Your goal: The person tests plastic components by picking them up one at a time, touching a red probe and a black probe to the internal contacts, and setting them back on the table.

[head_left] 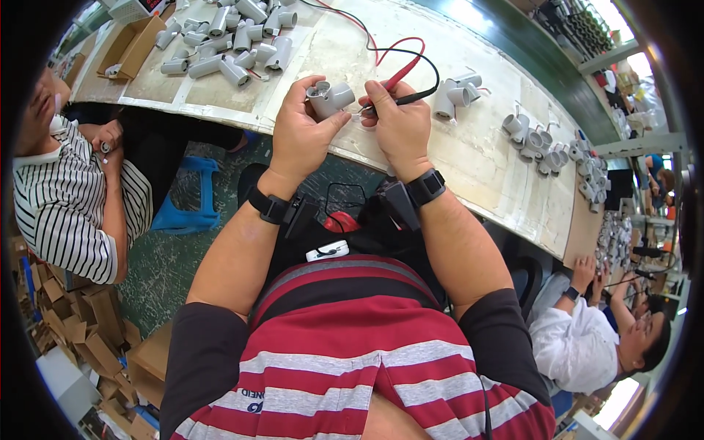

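My left hand (302, 136) is closed around a grey plastic pipe-shaped housing (331, 99) with a side branch, held over the near edge of the table. In my right hand (400, 130) are two test probes, a red probe (403, 72) and a black probe (419, 96), pinched together. Their tips meet a small white connector (358, 117) beside the housing, between my two hands. The exact contact at the tips is too small to make out. Red and black leads curve from the probes toward the table's far side.
A pile of similar grey housings (233, 40) lies at the far left, beside an open cardboard box (130, 48). More housings (456, 95) stand in groups to the right along the white table (484, 165). One person (81, 191) sits at left near a blue stool (189, 198), another (587, 337) at right.
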The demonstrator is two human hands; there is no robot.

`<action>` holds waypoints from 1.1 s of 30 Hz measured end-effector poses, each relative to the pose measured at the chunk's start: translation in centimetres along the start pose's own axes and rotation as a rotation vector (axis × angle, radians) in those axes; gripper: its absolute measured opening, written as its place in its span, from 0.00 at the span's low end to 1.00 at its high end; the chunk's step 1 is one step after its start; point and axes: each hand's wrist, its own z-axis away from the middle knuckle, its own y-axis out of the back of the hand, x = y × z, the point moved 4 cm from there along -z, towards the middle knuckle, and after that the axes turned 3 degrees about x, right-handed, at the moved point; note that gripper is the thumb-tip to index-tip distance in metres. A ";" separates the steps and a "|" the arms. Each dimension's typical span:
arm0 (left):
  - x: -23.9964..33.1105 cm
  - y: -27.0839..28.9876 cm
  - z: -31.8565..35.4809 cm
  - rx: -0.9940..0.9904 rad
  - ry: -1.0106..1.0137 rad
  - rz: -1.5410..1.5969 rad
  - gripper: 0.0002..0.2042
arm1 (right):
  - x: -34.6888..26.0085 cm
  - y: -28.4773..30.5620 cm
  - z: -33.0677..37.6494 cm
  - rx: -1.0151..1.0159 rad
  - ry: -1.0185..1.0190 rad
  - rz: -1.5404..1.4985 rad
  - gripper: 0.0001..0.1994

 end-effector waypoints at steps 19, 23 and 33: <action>0.1 0.0 0.0 0.048 -0.035 0.048 0.30 | 0.2 -0.5 0.0 0.004 0.017 0.106 0.11; 0.0 0.2 0.0 0.057 -0.069 -0.013 0.30 | 0.2 -0.5 -0.2 -0.016 0.005 0.119 0.11; -0.2 0.3 0.2 0.085 -0.094 -0.077 0.29 | 0.4 -0.7 -0.1 -0.003 0.048 0.139 0.10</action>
